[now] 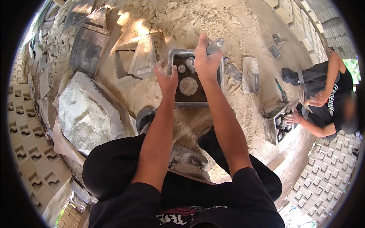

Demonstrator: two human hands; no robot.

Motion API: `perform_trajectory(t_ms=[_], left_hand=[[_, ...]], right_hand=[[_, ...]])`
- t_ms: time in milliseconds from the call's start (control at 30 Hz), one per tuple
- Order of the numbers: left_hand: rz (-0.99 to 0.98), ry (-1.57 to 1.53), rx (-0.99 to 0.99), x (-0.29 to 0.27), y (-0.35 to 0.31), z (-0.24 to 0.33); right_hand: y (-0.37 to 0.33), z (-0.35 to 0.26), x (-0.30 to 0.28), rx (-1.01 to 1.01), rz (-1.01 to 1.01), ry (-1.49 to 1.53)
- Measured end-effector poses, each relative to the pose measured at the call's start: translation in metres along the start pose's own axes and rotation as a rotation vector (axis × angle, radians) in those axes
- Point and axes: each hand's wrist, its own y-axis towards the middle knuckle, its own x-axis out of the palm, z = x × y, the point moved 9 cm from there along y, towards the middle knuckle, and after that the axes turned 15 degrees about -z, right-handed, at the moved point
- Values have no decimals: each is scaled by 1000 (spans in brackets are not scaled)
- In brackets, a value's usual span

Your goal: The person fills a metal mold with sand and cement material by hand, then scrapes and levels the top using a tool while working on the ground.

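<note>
A rectangular metal frame (192, 104) rests on the sandy ground (243, 41), directly ahead of the crouching person. It contains a level bed of dark sand (199, 98). On the sand, toward the near side, lies a pale round disc (188, 86); a smaller round piece (181, 68) lies beyond it, slightly left. A grey metal piece (190, 65) sits just right of the smaller piece, partly covered by the right hand (208, 60).

The right hand is above the right part of the frame, its fingers curled around a grey, partly see-through object (216, 46); the object's exact kind cannot be determined. The left hand (166, 79) is at the frame's left wall, thumb and fingers spread, gripping nothing visible; contact with the wall cannot be confirmed.

Left of the frame: an open sack of pale powder (85, 110) on the near side, a tapered block (143, 59) and dark boards (89, 49) farther off. Right of the frame: a pale rectangular block (251, 75). Farther right, a co-worker (330, 98) has one hand on a compartmented box (270, 131).
</note>
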Motion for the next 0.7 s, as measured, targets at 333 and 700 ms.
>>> perform_trajectory(t_ms=[333, 700], left_hand=[[-330, -117, -359, 20, 0, -6], [-271, -76, -272, 22, 3, -8]], right_hand=[[31, 0, 39, -78, -264, 65], [70, 3, 48, 164, -702, -111]])
